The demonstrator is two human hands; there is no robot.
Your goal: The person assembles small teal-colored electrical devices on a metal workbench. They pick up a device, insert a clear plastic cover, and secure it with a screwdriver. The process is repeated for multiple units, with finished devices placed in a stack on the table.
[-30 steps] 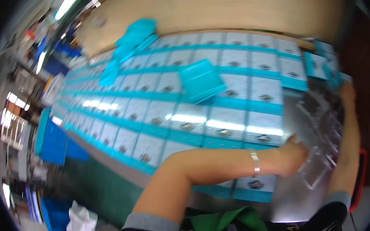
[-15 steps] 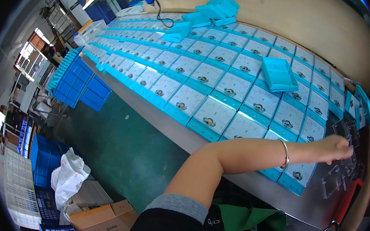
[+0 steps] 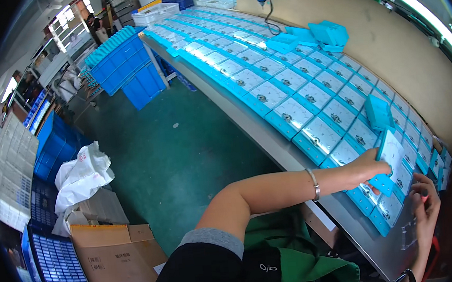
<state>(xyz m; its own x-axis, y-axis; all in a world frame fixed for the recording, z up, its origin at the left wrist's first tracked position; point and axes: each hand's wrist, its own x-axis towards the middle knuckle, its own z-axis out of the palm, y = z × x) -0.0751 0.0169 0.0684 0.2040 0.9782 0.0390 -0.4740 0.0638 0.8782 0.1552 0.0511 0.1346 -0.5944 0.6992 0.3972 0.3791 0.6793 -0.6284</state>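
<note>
The left hand (image 3: 365, 170), over the clear plastic pieces (image 3: 408, 236) half a second ago, now grips a tilted teal-and-white panel (image 3: 392, 149) above the near right end of the panel rows (image 3: 294, 111) on the surface (image 3: 352, 224), so it is occupied; the right hand (image 3: 426, 200) curls just beside, whether holding anything I cannot tell
</note>
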